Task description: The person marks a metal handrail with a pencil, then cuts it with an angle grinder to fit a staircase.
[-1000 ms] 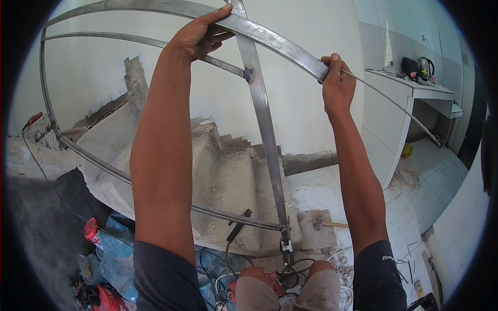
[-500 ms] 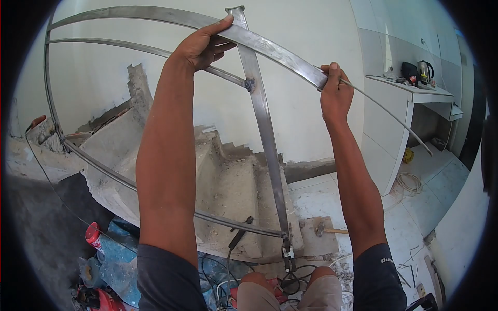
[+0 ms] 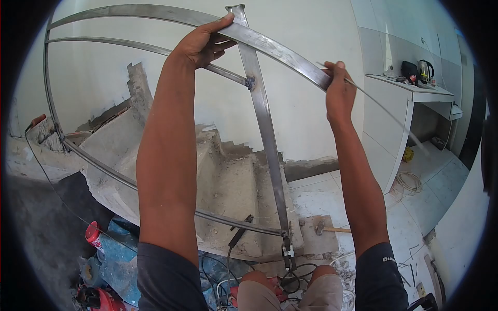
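Observation:
My left hand is closed on the curved flat steel handrail, thumb along its top and fingers underneath, beside the steel post. At the rail's right end, my right hand pinches a thin grey welding rod. This hand also touches the rail end, or is very close to it. The rod slants down to the right, its far end blurred. Below the rail, a thinner bar meets the post at a dark, rough weld. A clamp is at the post's foot.
Bare concrete steps rise behind the railing. An electrode holder lies against the lower bar, its cable running down. A hammer rests on the floor. A white counter with a kettle stands right. Cables lie near my knees.
My right hand has shifted slightly to the right along the rail end, and the welding rod has moved with it. My left hand keeps its place on the handrail.

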### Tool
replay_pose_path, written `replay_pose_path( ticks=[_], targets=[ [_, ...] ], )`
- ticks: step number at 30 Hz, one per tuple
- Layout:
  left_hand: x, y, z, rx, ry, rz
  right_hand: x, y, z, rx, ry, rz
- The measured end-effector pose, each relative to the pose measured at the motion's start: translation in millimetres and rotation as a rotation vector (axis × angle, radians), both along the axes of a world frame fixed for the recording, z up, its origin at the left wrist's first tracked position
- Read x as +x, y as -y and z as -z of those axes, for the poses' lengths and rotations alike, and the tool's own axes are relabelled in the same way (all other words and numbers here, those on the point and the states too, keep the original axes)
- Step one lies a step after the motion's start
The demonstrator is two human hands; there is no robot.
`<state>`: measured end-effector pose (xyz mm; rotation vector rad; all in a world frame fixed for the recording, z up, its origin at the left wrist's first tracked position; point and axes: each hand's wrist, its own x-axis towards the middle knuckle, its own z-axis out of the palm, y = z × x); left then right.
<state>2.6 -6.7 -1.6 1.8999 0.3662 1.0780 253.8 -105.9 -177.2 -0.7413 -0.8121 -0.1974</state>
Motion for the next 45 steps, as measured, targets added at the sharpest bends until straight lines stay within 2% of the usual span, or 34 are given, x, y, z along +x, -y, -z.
replay_pose_path(
  ticks=[3,5,6,8,9,12,14,21,24,29,40,45],
  targets=[
    [1,-3,0,-0.005,0.005,-0.002,-8,26,-2,0.090,-0.062,0.076],
    [0,-5,-1,-0.002,-0.015,0.000,-18,44,1,0.382,0.138,0.190],
    [-1,-6,-2,-0.003,-0.007,-0.003,-28,50,3,0.381,0.145,0.185],
    [1,-9,-2,-0.006,-0.009,-0.001,-57,55,6,0.401,0.470,0.064],
    [1,-9,-1,-0.013,-0.005,0.001,-68,56,4,0.318,0.621,0.122],
    [1,-5,1,0.028,-0.005,0.001,-83,34,-7,0.213,0.707,0.134],
    [1,-4,0,0.027,-0.011,0.001,-81,16,-15,0.090,0.762,0.274],
    [1,-4,1,0.041,-0.024,0.004,-98,-7,-40,0.180,0.826,0.411],
    [0,-5,0,0.059,-0.033,0.016,-103,-6,-46,0.095,0.858,0.492],
    [0,-5,2,0.070,-0.036,0.011,-87,-11,-31,0.127,0.837,0.463],
    [-2,-4,1,0.075,-0.037,0.001,-84,-20,-38,0.235,0.860,0.396],
    [0,-2,3,0.092,-0.055,0.016,-63,-3,-4,0.015,0.789,0.402]
  ],
)
